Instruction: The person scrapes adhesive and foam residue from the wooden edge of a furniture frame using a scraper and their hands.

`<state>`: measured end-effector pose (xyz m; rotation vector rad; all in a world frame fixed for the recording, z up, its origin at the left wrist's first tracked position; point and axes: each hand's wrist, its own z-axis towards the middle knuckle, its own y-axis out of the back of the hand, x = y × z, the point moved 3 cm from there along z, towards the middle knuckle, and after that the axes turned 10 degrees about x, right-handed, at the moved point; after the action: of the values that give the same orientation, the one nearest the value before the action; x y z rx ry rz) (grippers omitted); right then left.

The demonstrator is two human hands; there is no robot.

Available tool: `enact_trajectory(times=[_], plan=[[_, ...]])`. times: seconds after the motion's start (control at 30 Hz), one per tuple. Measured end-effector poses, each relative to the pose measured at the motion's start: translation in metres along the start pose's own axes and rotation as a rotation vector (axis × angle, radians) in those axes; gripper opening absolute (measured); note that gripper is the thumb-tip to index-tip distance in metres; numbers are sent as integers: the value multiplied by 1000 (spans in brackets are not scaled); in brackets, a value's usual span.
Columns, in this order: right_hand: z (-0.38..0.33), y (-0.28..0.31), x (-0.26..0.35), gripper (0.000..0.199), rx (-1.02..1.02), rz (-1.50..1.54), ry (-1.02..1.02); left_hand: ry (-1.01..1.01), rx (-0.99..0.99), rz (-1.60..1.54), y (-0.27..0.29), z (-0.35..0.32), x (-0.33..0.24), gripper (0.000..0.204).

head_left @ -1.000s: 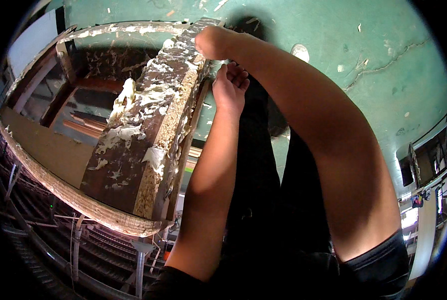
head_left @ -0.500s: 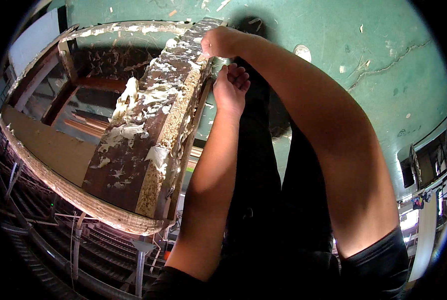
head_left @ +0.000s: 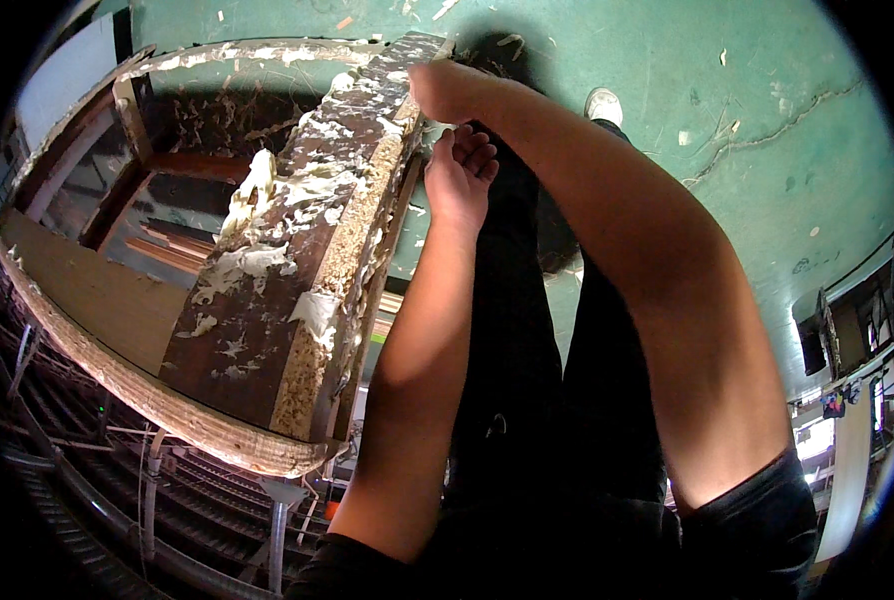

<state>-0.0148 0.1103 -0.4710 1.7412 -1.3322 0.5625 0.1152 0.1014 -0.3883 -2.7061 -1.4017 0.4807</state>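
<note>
Board edge (head_left: 347,245) apparently near hands (head_left: 457,185)

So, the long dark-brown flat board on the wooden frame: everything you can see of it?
The long dark-brown flat board looks like wood with a smooth face, smeared with ragged off-white residue, including one thick cream lump. A speckled tan strip, like chipboard, runs along its right side. It lies left of the person's legs, its near end at the frame's pale curved wooden rail. The bare right hand is at its far right edge; contact can't be confirmed.
</note>
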Motion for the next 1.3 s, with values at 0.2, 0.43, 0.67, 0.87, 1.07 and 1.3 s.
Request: enact_trajectory(times=[0.2,0.43,0.67,0.87,1.07,1.3], plan=[[0,8,0,26,-267,109,42,16,-5,-12,3,0,-1,31],[0,9,4,18,-220,176,50,-8,13,-15,5,2,-7,31],[-30,26,-9,16,-254,248,-22,-3,56,1,3,3,-11,30],[-21,19,9,30,-397,218,49,-51,75,177,-9,-6,-13,23],[-11,-6,21,38,-413,328,105,-228,258,912,-45,-124,-47,11],[-25,3,39,31,-324,385,-172,-183,748,1364,-119,-315,-133,10]])
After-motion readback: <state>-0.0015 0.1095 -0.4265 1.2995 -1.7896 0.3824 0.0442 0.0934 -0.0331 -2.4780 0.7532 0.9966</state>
